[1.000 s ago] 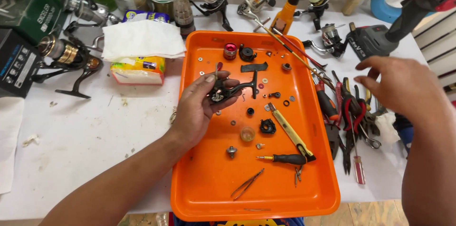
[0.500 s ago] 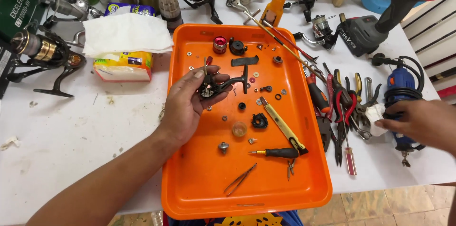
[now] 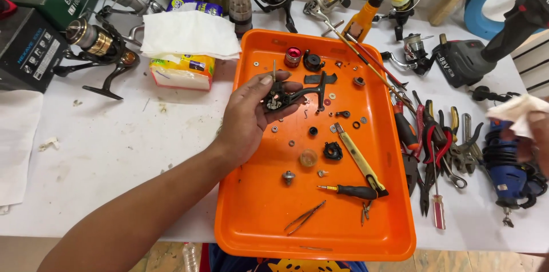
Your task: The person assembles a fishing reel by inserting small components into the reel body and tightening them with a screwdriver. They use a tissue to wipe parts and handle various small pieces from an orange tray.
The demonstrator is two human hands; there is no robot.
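A black fishing-reel body [image 3: 284, 98], stripped of its spool, is held above the upper half of an orange tray [image 3: 251, 215] by the left hand [image 3: 251, 115], the thumb and fingers clamped around its sides so that its long arm is pointed right, toward a black flat part lying on the tray. At the right edge of the view only part of the right hand [image 3: 537, 132] is seen; a crumpled white cloth [image 3: 517, 111] is pinched against it, just above a blue rotary tool [image 3: 506, 163] laid on the white table [image 3: 108, 146], though how the fingers are set cannot be told. Small washers, screws and rings are scattered over the tray floor, along with a red-capped cylinder [image 3: 293, 56], a yellow-handled knife [image 3: 360, 160] laid diagonally, a black-handled screwdriver [image 3: 351, 191] and a pair of tweezers [image 3: 305, 218] near the front rim. Beside the tray's right wall a row of pliers [image 3: 437, 140] and a red-handled screwdriver [image 3: 438, 209] is spread out. To the left of the tray a tissue box [image 3: 183, 69] with a white sheet pulled up is placed, and beyond it a gold-and-black spinning reel [image 3: 97, 49] is stood on the table. Further reels are lined along the back edge, near an orange bottle with a black nozzle [image 3: 363, 18]
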